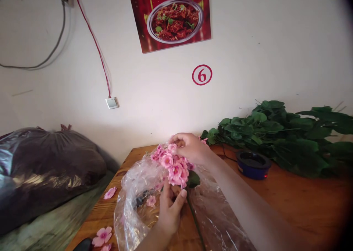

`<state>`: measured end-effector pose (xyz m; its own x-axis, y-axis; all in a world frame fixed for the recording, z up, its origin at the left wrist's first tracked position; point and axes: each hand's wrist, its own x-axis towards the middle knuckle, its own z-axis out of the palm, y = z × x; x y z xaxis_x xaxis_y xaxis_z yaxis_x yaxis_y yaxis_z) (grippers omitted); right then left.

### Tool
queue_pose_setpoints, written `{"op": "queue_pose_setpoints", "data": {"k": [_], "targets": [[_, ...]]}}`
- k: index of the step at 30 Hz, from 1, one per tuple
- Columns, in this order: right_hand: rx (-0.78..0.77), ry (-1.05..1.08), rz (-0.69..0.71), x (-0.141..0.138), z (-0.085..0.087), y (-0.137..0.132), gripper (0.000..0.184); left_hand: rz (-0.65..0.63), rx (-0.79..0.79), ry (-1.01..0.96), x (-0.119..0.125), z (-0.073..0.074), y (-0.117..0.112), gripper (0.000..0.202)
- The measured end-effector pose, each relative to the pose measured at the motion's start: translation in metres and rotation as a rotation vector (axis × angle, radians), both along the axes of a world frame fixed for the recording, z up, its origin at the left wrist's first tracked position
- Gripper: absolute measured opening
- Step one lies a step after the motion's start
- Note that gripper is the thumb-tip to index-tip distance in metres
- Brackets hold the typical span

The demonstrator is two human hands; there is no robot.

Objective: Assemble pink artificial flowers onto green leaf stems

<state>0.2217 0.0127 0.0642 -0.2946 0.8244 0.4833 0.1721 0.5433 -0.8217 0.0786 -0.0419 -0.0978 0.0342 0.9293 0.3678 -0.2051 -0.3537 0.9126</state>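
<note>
A cluster of pink artificial blossoms [172,164] sits at the middle of the view, on a thin green stem [195,218] with a dark green leaf [193,179]. My right hand [190,148] grips the top of the cluster with its fingers. My left hand [168,210] holds it from below, near the stem. Clear crinkled plastic film [217,216] lies under and around both hands. Loose pink blossoms [103,236] lie at the table's near left edge, and another [110,193] sits just beyond the table's left side.
The wooden table [289,210] runs to the right, holding a heap of artificial green leaves [275,140] and a dark blue round dish [253,165]. A large dark plastic bag [46,170] stands to the left. A white wall with a food poster [169,17] rises behind.
</note>
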Motion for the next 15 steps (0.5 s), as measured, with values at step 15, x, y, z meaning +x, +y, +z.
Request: {"op": "queue_pose_setpoints", "data": {"k": [15], "targets": [[0.087,0.563,-0.223,0.022,0.017,0.0,0.026,0.387,-0.13,-0.071,-0.003,0.017,0.007,0.032]]}}
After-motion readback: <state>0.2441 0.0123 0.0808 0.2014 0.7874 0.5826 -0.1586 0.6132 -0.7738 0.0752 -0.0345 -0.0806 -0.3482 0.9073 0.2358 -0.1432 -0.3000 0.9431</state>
